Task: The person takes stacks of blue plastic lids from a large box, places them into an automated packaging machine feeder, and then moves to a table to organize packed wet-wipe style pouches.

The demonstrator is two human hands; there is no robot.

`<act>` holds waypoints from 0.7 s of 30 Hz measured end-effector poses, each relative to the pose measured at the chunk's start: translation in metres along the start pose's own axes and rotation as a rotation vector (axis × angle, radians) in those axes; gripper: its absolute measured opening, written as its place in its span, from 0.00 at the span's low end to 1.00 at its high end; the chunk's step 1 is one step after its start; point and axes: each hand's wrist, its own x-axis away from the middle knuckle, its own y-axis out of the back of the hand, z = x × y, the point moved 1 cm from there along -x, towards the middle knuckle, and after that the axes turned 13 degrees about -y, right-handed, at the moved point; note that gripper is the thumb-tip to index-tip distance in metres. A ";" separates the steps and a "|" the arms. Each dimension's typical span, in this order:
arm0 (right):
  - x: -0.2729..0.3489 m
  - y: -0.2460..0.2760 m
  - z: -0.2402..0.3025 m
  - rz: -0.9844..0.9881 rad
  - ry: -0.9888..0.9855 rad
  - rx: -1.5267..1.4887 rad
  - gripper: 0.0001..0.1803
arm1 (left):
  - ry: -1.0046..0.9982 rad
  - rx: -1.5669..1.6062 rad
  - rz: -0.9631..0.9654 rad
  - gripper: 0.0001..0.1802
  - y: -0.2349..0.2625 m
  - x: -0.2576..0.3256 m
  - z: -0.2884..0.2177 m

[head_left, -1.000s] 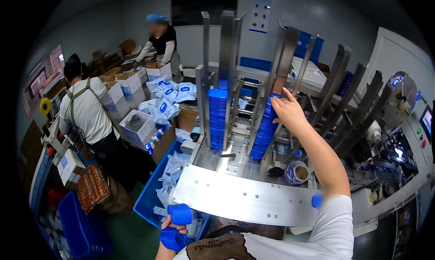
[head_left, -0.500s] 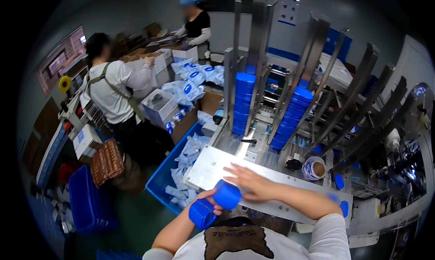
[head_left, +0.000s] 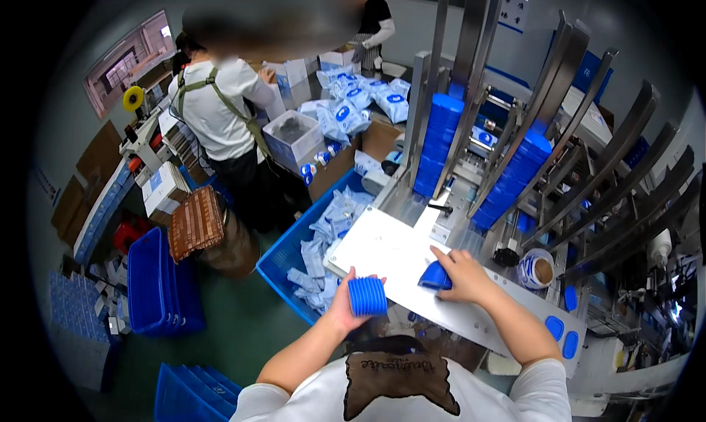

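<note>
the left grip (head_left: 342,306) is curled round a ridged blue stack (head_left: 368,296), thumb and fingertips on opposite sides, at the near edge of the surface (head_left: 397,249), toward its left corner. the right grip (head_left: 441,272) is partly open, touching a second stack (head_left: 434,276) between the surface's long edges; whether it grasps firmly, i cannot tell. two blue lids (head_left: 554,327) lie by the surface's right end.
</note>
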 end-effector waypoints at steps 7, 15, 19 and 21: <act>0.000 -0.001 0.015 0.241 -0.129 -1.291 0.30 | -0.179 -0.216 -0.097 0.41 -0.029 0.001 0.011; -0.006 -0.004 0.028 0.135 -0.219 -1.393 0.31 | -0.050 -0.232 0.112 0.36 -0.025 -0.006 0.018; -0.011 -0.019 0.015 0.096 -0.383 -1.511 0.32 | -0.069 -0.159 0.251 0.31 -0.007 -0.004 0.015; -0.017 -0.025 0.010 0.018 -0.284 -1.295 0.33 | -0.162 -0.526 0.512 0.34 -0.016 0.003 0.009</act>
